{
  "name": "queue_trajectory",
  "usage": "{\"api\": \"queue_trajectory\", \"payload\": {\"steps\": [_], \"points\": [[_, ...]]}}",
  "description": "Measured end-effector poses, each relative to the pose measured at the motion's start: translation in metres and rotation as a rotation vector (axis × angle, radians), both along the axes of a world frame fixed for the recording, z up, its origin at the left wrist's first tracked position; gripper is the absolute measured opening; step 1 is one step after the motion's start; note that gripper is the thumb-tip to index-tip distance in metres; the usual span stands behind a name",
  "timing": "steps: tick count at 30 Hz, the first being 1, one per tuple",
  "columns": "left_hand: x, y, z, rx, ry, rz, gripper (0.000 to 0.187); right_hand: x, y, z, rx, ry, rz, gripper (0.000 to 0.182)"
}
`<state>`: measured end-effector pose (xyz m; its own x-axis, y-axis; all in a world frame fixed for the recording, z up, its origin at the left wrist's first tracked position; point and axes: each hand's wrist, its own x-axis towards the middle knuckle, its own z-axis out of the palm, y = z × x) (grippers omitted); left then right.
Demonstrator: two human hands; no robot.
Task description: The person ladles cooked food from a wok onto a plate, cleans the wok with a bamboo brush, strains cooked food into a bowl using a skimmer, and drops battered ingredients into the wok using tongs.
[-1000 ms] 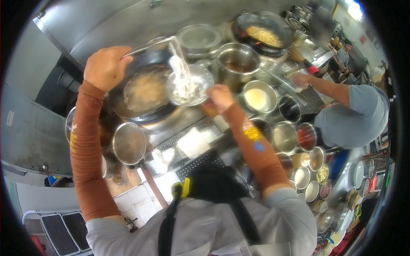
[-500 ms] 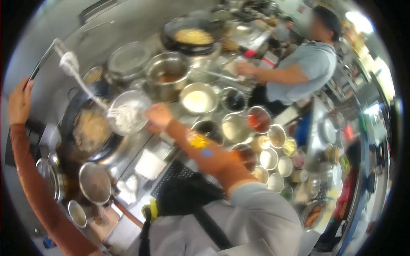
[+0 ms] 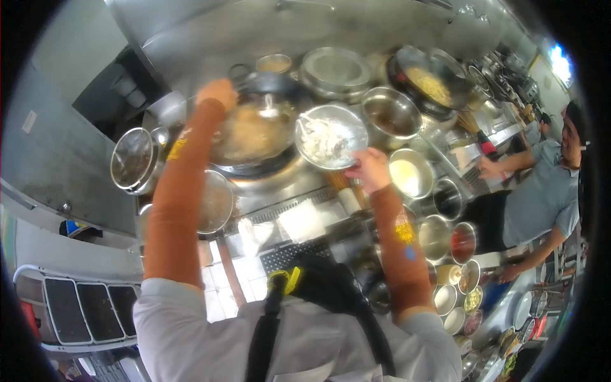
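Note:
My right hand (image 3: 371, 169) grips the rim of a metal bowl (image 3: 331, 137) that holds white, flour-coated pieces. The bowl is held up beside a large wok (image 3: 280, 167). Inside the wok, brownish food (image 3: 251, 130) lies in cloudy liquid, partly blurred. My left hand (image 3: 217, 94) is closed above the wok's left side. What it holds is smeared and hidden; a pale blurred shape (image 3: 269, 105) shows over the wok to its right.
Another person (image 3: 541, 197) stands at the right. Behind are a lidded pot (image 3: 335, 70), a pot of brown liquid (image 3: 391, 114) and a second wok (image 3: 429, 86). Several ingredient bowls line the right; a strainer (image 3: 132, 159) sits left, a handled pan (image 3: 216, 200) in front.
The view has swung left. My left hand has come down from high at the left to over the wok. My right hand still holds the bowl beside it.

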<state>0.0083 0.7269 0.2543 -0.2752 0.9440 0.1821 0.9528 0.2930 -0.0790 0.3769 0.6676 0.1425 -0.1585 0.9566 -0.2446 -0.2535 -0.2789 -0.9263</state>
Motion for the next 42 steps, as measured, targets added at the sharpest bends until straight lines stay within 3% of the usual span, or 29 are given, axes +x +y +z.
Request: {"api": "queue_trajectory", "payload": {"steps": [1,4,7,10,13,18,24,28,37,42], "points": [[0.009,-0.007,0.016,-0.011,0.003,0.028,0.03,0.001,0.0,0.001,0.004,-0.008,0.001,0.017],[0.021,-0.036,0.059,-0.002,0.011,-0.293,0.031,-0.001,-0.001,0.003,0.011,-0.024,0.005,0.016],[0.038,-0.065,0.057,0.128,0.14,-0.804,0.026,-0.011,0.0,0.005,0.027,-0.049,0.017,0.014],[0.066,-0.068,0.03,-0.163,0.352,-0.653,0.022,-0.028,0.004,0.0,0.045,-0.01,0.076,0.011],[0.085,-0.082,0.028,-0.284,0.475,-0.602,0.019,-0.042,0.006,0.0,0.041,-0.007,0.098,0.011],[0.062,-0.106,0.077,0.117,0.344,-0.621,0.018,-0.039,0.004,-0.002,-0.023,0.007,0.085,0.011],[0.009,-0.086,0.108,0.501,0.395,-0.582,0.022,-0.031,0.006,-0.016,-0.013,0.015,0.076,0.012],[0.004,-0.081,0.12,0.465,0.324,-0.414,0.025,-0.018,0.004,-0.018,0.0,-0.001,0.052,0.015],[-0.047,-0.051,0.074,0.314,0.228,-0.071,0.028,0.006,-0.006,-0.02,0.005,0.0,-0.029,0.017],[-0.068,-0.047,0.028,0.039,0.12,0.109,0.028,0.01,-0.011,-0.006,-0.003,-0.025,-0.053,0.018]]}}
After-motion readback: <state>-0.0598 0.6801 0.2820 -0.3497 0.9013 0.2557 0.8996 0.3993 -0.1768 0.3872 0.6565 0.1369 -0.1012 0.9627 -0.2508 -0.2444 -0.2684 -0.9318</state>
